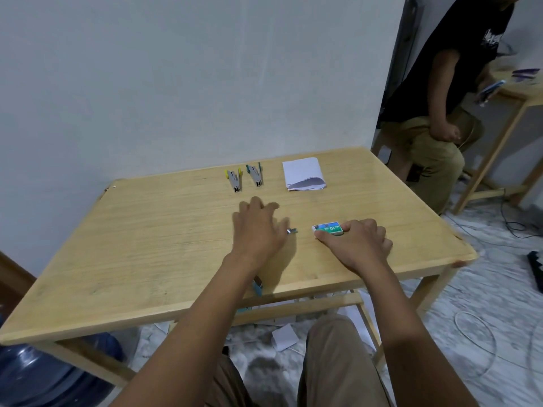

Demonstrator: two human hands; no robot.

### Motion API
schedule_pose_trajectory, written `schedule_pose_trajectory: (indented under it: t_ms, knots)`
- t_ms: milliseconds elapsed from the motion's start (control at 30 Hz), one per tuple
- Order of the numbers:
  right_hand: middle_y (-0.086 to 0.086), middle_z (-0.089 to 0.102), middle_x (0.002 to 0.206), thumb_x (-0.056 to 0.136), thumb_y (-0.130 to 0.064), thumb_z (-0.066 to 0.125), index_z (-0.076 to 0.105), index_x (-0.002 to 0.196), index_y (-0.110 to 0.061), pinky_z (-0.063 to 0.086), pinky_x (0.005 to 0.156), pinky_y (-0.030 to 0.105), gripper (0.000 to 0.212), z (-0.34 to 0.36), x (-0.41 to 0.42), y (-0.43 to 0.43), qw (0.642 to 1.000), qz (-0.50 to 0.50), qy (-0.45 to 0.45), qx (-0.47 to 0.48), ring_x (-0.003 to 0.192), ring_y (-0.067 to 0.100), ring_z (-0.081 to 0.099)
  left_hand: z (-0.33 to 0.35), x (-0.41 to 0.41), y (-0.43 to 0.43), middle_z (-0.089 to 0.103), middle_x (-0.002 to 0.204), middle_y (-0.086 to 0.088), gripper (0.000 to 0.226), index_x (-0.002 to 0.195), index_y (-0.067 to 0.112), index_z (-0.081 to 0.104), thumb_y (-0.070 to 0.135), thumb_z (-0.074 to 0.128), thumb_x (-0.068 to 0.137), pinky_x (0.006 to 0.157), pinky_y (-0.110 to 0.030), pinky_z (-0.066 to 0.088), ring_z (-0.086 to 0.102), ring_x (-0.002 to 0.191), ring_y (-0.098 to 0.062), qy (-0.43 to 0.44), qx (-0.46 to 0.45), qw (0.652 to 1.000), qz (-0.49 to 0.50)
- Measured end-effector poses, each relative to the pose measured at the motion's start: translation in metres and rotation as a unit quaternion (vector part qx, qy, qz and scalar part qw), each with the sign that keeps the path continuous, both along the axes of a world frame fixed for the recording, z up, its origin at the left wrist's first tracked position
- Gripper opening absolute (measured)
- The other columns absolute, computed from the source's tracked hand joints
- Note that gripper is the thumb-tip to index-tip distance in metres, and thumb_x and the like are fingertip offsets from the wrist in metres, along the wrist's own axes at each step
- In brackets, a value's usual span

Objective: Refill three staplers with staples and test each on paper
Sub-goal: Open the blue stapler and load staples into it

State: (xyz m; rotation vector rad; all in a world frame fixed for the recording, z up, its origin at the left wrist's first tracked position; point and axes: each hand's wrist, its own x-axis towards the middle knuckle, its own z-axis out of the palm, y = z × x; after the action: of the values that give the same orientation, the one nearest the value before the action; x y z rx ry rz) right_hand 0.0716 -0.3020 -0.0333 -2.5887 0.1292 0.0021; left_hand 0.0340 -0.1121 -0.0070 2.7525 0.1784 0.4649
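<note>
A green staple box [326, 228] marked "No 10" lies on the wooden bench [147, 245], right of centre and nearer the front edge than the back. The right hand [357, 243] holds it: thumb against the box's near side, index finger on its far side, the other fingers curled on the bench behind. Just left of the box lies a short metal strip of staples [292, 230], apart from it. The left hand [257, 227] is over the bench with its fingers spread and slack, gripping nothing. Its thumb tip is right at the strip; whether they touch cannot be told.

A light blue stapler [258, 285] sits by the front edge, mostly hidden under the left forearm. Toward the back edge, a yellow stapler [234, 181] and a green stapler [256, 177] lie side by side, close but apart. To their right is a folded stack of white paper [303, 173], fold toward the front.

Beyond the right back corner a second person [435, 113] sits beside another wooden bench [526, 92]. A blue water bottle [44, 374] lies on the floor by the left front corner, with paper scraps [283, 337] under the front edge.
</note>
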Motion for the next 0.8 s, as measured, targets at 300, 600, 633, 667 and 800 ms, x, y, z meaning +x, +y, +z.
schedule_pose_trajectory:
  t_ms: [300,600,633,667,800]
  knots:
    - [0.007,0.044,0.135,0.088,-0.062,0.052,0.061,0.123,-0.028,0.027,0.103,0.044,0.049,0.0,0.004,-0.002,1.0,0.004,0.016,0.02,0.126,0.028,0.036,-0.004,0.026,-0.048,0.045,0.125,-0.005,0.04,0.128,0.03,0.062,0.05,0.056,0.095,0.094,-0.04,0.026,0.034,0.119,-0.027,0.122,0.047,0.985,-0.112]
    - [0.002,0.047,0.135,0.091,-0.051,0.053,0.06,0.12,-0.038,0.025,0.102,0.044,0.032,0.008,0.011,-0.013,0.999,0.018,0.006,0.039,0.128,0.025,0.036,-0.006,0.028,-0.04,0.048,0.119,-0.001,0.041,0.124,0.035,0.065,0.054,0.063,0.088,0.088,-0.037,0.023,0.036,0.117,-0.024,0.119,0.017,0.988,-0.095]
    - [0.002,0.046,0.136,0.092,-0.051,0.054,0.057,0.122,-0.041,0.025,0.102,0.043,0.032,0.009,0.011,-0.015,0.999,0.032,0.005,0.036,0.129,0.025,0.034,-0.006,0.027,-0.039,0.048,0.119,-0.001,0.041,0.123,0.035,0.066,0.055,0.063,0.088,0.089,-0.038,0.024,0.036,0.117,-0.024,0.121,0.018,0.988,-0.092]
    - [0.001,0.045,0.137,0.093,-0.05,0.053,0.056,0.122,-0.044,0.024,0.101,0.043,0.029,0.01,0.012,-0.016,0.998,0.048,0.006,0.033,0.129,0.024,0.033,-0.005,0.027,-0.037,0.048,0.119,-0.001,0.04,0.122,0.035,0.066,0.055,0.063,0.088,0.09,-0.038,0.024,0.036,0.117,-0.024,0.122,0.02,0.988,-0.092]
    - [0.0,0.044,0.136,0.096,-0.049,0.05,0.061,0.112,-0.049,0.023,0.101,0.043,0.02,0.013,0.014,-0.02,0.997,0.068,0.011,0.023,0.129,0.024,0.032,-0.002,0.025,-0.031,0.048,0.118,0.0,0.038,0.121,0.035,0.067,0.054,0.063,0.088,0.09,-0.038,0.024,0.035,0.116,-0.023,0.124,0.012,0.987,-0.097]
